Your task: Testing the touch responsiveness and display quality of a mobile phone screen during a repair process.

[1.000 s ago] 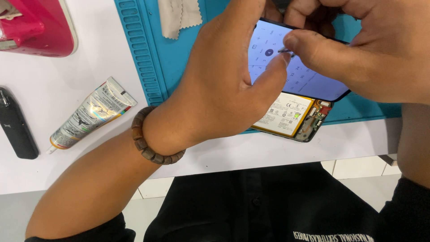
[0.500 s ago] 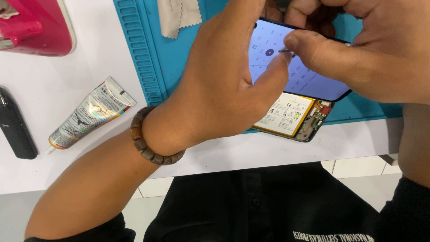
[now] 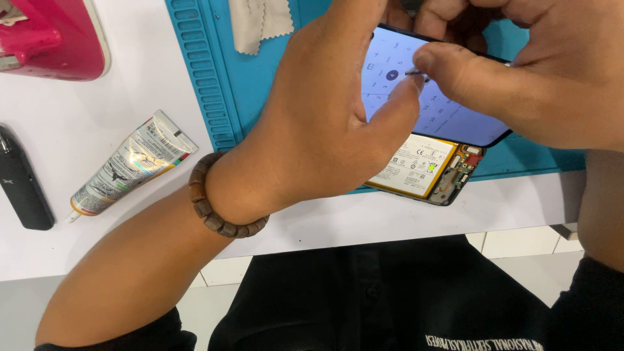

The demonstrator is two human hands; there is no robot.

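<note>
Far left, top: pink-red device (image 3: 45, 39) with a pale rim, cut off by the frame edge, on the white table (image 3: 130, 97).
Far left, lower: black slim bar-shaped gadget (image 3: 25, 185), lying flat on the table, just left of the tube.
Tube: squeezed adhesive tube (image 3: 133, 162), silvery with coloured print, lying diagonally, nozzle toward the lower left, well apart from both hands.
Mat: blue ribbed work mat (image 3: 214, 84) covering the right part of the table; grey cloth (image 3: 260, 23) rests at its upper edge.
Left wrist: wooden bead bracelet (image 3: 218, 208) circles it.
Left hand (image 3: 318, 123): back of hand toward the camera, fingers wrapped around the left edge of the phone screen (image 3: 429, 107), thumb tip pressed on the lit glass; grip closed on the screen.
Screen: lit pale blue-violet, showing a keypad-like layout, held raised and tilted above the mat, between both hands.
Phone body (image 3: 426, 170): open, yellow-labelled battery and circuit board exposed, lying on the mat's near edge under the screen; whether the two are joined cannot be told.
Right hand (image 3: 526, 78): thumb and forefinger pinched together on a tiny metal part (image 3: 412, 71) at the screen surface, just beside the left thumb tip.
Below: black shirt (image 3: 364, 299) of the person, table edge above it.
</note>
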